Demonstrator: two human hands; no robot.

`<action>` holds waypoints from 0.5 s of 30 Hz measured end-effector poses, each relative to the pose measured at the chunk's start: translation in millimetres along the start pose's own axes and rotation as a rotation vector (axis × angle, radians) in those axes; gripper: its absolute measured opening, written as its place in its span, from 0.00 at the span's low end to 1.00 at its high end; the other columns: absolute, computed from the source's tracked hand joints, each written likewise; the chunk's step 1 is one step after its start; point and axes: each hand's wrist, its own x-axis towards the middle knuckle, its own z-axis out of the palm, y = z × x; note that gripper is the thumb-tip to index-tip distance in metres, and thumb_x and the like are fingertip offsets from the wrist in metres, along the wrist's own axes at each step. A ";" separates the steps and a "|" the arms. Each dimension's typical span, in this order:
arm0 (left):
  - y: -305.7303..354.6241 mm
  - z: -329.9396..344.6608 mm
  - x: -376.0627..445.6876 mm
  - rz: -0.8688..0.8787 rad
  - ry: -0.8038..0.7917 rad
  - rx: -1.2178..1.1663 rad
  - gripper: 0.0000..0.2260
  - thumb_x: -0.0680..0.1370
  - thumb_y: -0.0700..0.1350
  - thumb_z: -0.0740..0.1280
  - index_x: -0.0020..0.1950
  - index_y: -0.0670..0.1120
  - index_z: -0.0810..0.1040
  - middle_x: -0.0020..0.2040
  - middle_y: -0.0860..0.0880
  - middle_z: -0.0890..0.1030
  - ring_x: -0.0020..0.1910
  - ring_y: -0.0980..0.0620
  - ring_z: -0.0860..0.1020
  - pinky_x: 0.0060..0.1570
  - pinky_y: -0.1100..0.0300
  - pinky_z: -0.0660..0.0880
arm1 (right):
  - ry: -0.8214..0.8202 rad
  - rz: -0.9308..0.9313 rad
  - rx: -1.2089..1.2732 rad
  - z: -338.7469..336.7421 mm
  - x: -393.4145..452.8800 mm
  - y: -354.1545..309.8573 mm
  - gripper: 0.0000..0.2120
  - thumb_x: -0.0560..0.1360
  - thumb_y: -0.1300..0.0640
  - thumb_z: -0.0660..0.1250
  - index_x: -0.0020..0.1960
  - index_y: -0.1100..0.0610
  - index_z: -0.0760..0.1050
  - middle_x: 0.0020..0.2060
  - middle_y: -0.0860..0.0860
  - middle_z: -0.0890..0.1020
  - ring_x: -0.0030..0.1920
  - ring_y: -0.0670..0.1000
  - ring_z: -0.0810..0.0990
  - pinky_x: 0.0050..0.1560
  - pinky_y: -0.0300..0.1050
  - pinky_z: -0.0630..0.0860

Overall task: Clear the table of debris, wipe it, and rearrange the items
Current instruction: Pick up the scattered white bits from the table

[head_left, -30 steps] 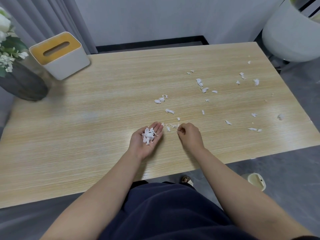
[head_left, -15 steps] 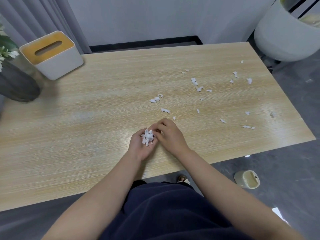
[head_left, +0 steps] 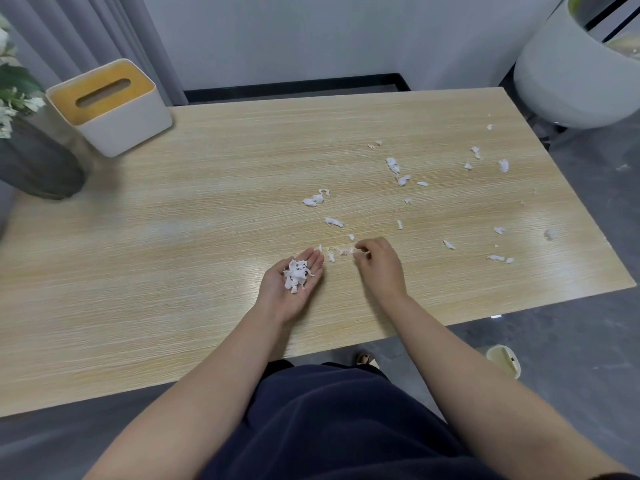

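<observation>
Left hand (head_left: 289,285) cupping scraps (head_left: 295,274), palm up

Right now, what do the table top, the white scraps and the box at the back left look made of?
Table top: probably wood-look laminate; fine straight pale grain, soft glare patches.
White scraps: likely torn tissue or thin paper; ragged, crumpled edges, the same as the pile in the left hand.
Box: matte off-white sides, maybe plastic; the slotted yellow-brown lid could be wood or bamboo.
</observation>
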 end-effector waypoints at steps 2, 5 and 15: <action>0.5 -1.1 -0.5 0.002 -0.002 0.013 0.16 0.80 0.42 0.53 0.51 0.35 0.78 0.45 0.40 0.83 0.41 0.45 0.84 0.48 0.50 0.77 | -0.040 0.030 -0.024 2.0 6.2 3.2 0.12 0.76 0.61 0.64 0.59 0.60 0.76 0.53 0.54 0.76 0.51 0.53 0.76 0.48 0.40 0.69; 2.3 -1.8 -2.1 0.004 -0.004 0.012 0.16 0.80 0.42 0.53 0.52 0.35 0.78 0.45 0.40 0.84 0.41 0.45 0.84 0.48 0.50 0.77 | -0.106 0.036 -0.086 5.7 13.7 3.0 0.13 0.76 0.60 0.64 0.61 0.58 0.75 0.53 0.53 0.76 0.53 0.53 0.76 0.50 0.45 0.72; 3.9 -1.7 -4.7 0.006 -0.009 0.022 0.16 0.80 0.41 0.53 0.52 0.35 0.78 0.45 0.40 0.84 0.41 0.45 0.84 0.47 0.50 0.77 | -0.127 0.008 -0.187 7.0 25.1 0.5 0.07 0.77 0.61 0.61 0.49 0.59 0.77 0.47 0.53 0.77 0.47 0.53 0.76 0.43 0.45 0.71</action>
